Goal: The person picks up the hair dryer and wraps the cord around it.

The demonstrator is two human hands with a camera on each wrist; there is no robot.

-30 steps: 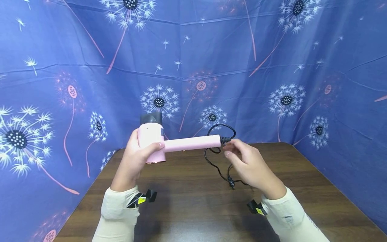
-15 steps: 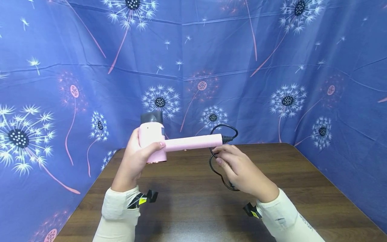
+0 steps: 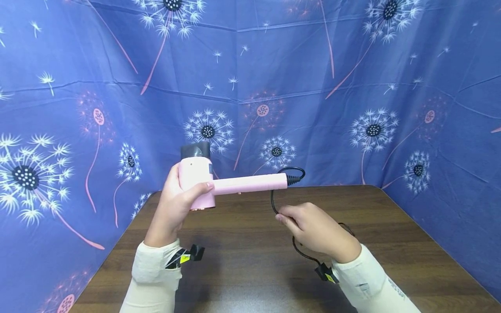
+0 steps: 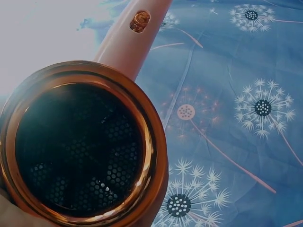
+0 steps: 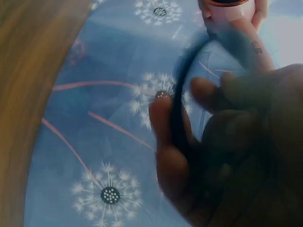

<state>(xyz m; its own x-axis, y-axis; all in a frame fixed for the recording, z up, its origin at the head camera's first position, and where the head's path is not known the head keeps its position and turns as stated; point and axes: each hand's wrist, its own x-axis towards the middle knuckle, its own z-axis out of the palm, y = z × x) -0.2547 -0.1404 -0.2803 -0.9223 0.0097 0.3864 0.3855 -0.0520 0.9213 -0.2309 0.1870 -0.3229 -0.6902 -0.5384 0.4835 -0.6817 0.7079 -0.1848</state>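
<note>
A pink hair dryer [image 3: 250, 184] with a dark nozzle [image 3: 195, 150] is held above the table in the head view. My left hand [image 3: 172, 204] grips its head, thumb across the front, with the handle pointing right. The left wrist view shows the copper-rimmed grille [image 4: 78, 151] and a copper-coloured switch [image 4: 140, 21] on the handle. A black power cord [image 3: 272, 200] loops from the handle's end down to my right hand [image 3: 315, 230], which pinches it between thumb and fingers. In the right wrist view the cord [image 5: 178, 109] runs blurred between the fingers.
A brown wooden table [image 3: 250, 261] lies under both hands. Blue dandelion-print cloth [image 3: 250, 65] hangs behind it and along both sides. The lower cord [image 3: 303, 256] trails beneath the right hand, and a wrist camera mount [image 3: 325, 273] overlaps it in the head view.
My right hand has moved from the handle's end down and left and has taken hold of the cord. The cord's loose part has shifted beneath the hand. The left hand and hair dryer stay nearly still.
</note>
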